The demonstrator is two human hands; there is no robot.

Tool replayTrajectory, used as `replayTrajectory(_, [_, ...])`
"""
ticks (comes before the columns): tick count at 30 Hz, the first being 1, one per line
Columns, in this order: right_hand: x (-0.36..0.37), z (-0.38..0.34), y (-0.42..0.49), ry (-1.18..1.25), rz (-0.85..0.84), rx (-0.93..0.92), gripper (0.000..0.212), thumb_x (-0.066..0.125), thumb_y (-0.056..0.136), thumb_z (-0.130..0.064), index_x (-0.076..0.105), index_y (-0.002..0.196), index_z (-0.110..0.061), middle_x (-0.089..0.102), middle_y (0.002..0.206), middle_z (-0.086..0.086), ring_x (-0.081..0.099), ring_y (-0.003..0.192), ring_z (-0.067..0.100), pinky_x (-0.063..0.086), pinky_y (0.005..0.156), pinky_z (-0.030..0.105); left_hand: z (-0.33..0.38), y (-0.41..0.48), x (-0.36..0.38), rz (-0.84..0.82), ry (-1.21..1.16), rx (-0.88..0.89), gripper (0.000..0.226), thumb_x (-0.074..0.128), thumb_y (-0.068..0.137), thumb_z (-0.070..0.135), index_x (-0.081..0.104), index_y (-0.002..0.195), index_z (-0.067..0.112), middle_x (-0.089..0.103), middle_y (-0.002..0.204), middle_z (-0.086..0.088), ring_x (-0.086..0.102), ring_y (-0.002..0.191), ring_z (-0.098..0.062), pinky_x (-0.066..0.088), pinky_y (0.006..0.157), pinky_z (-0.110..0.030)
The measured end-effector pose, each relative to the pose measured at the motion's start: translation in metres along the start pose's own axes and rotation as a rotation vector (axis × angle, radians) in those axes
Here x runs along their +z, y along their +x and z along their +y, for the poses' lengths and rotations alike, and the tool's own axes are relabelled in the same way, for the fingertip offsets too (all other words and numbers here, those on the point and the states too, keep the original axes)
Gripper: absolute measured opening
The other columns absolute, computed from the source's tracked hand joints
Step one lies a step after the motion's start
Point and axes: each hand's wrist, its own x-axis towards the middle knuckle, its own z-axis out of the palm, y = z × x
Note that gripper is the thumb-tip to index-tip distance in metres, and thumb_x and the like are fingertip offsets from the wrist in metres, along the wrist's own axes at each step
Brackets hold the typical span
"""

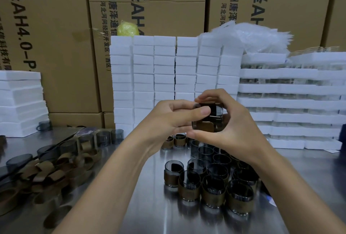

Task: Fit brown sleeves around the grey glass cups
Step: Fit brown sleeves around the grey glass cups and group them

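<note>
A grey glass cup [215, 111] with a brown sleeve [204, 126] round it is held in the air above the table's middle. My left hand [169, 116] grips its left side, thumb lying across the front. From the right, my right hand [230, 121] curls over the top and under the bottom of the same cup. Below them stands a cluster of sleeved cups [211, 183]. A heap of loose brown sleeves [54, 173] lies at the left. Bare grey cups [109, 136] stand behind that heap.
The steel table [142, 205] holds everything. White foam blocks [164, 72] are stacked behind my hands, with more foam trays [292, 102] at the right and foam sheets [20, 100] at the left. Tall cardboard boxes [56, 46] form the back wall.
</note>
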Motion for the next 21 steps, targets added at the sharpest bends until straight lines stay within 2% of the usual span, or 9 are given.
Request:
replayTrajectory(3, [0.003,-0.008,-0.001,-0.049,0.035,-0.047,0.058,0.095,0.073,-0.047,0.067,0.122,-0.036,0.075,0.117,-0.021,0.073,0.114,0.008,0.059,0.094,0.032,0.005,-0.001,-0.008,-0.022,-0.036,-0.018,0.039,0.092,0.077,0.046,0.084,0.107,0.022,0.084,0.107,-0.004,0.081,0.102,-0.017,0.062,0.081,-0.023])
replayTrajectory(7, [0.008,-0.017,-0.003,-0.239,0.131,-0.147,0.058,0.086,0.074,-0.058,0.065,0.116,-0.024,0.075,0.104,-0.019,0.075,0.095,0.008,0.062,0.079,0.038,0.013,-0.006,-0.015,-0.112,0.009,-0.031,0.037,0.087,0.088,0.043,0.075,0.113,0.019,0.075,0.071,0.009,0.074,0.07,-0.009,0.061,0.082,-0.026])
replayTrajectory(10, [0.01,-0.019,-0.004,-0.266,0.182,-0.21,0.056,0.08,0.076,-0.06,0.064,0.11,-0.018,0.071,0.095,-0.018,0.072,0.081,0.008,0.059,0.069,0.039,0.018,-0.009,-0.018,-0.149,-0.007,-0.035,0.046,0.091,0.082,0.042,0.071,0.116,0.018,0.075,0.075,0.004,0.071,0.065,-0.011,0.061,0.079,-0.028])
replayTrajectory(13, [0.011,-0.016,-0.006,-0.203,0.174,-0.24,0.048,0.076,0.08,-0.052,0.063,0.106,-0.014,0.069,0.091,-0.014,0.07,0.078,0.01,0.057,0.065,0.035,0.019,-0.01,-0.017,-0.167,-0.005,-0.033,0.048,0.091,0.079,0.04,0.071,0.116,0.018,0.081,0.092,-0.006,0.077,0.075,-0.015,0.063,0.079,-0.028])
replayTrajectory(15, [0.012,-0.013,-0.007,-0.162,0.167,-0.249,0.045,0.074,0.081,-0.047,0.062,0.105,-0.011,0.069,0.09,-0.012,0.07,0.078,0.01,0.056,0.066,0.029,0.018,-0.01,-0.017,-0.172,0.01,-0.039,0.051,0.092,0.079,0.04,0.069,0.119,0.017,0.082,0.1,-0.009,0.08,0.079,-0.019,0.063,0.081,-0.029])
replayTrajectory(17, [0.012,-0.013,-0.007,-0.134,0.162,-0.242,0.043,0.073,0.081,-0.045,0.062,0.105,-0.011,0.069,0.091,-0.011,0.07,0.08,0.01,0.054,0.068,0.023,0.016,-0.009,-0.017,-0.17,0.029,-0.047,0.052,0.091,0.079,0.042,0.069,0.121,0.018,0.083,0.099,-0.009,0.08,0.081,-0.02,0.063,0.082,-0.03])
replayTrajectory(19, [0.011,-0.015,-0.006,-0.135,0.146,-0.223,0.044,0.074,0.082,-0.047,0.062,0.108,-0.014,0.07,0.094,-0.013,0.071,0.084,0.011,0.055,0.07,0.025,0.016,-0.009,-0.016,-0.147,0.026,-0.047,0.053,0.091,0.079,0.044,0.071,0.122,0.019,0.082,0.102,-0.013,0.08,0.084,-0.021,0.063,0.084,-0.032])
replayTrajectory(21, [0.009,-0.018,-0.003,-0.108,0.102,-0.159,0.051,0.078,0.082,-0.055,0.06,0.118,-0.024,0.071,0.101,-0.015,0.075,0.094,0.012,0.059,0.077,0.028,0.015,-0.008,-0.016,-0.104,-0.007,-0.038,0.057,0.09,0.08,0.047,0.073,0.126,0.018,0.08,0.12,-0.017,0.08,0.091,-0.025,0.063,0.089,-0.037])
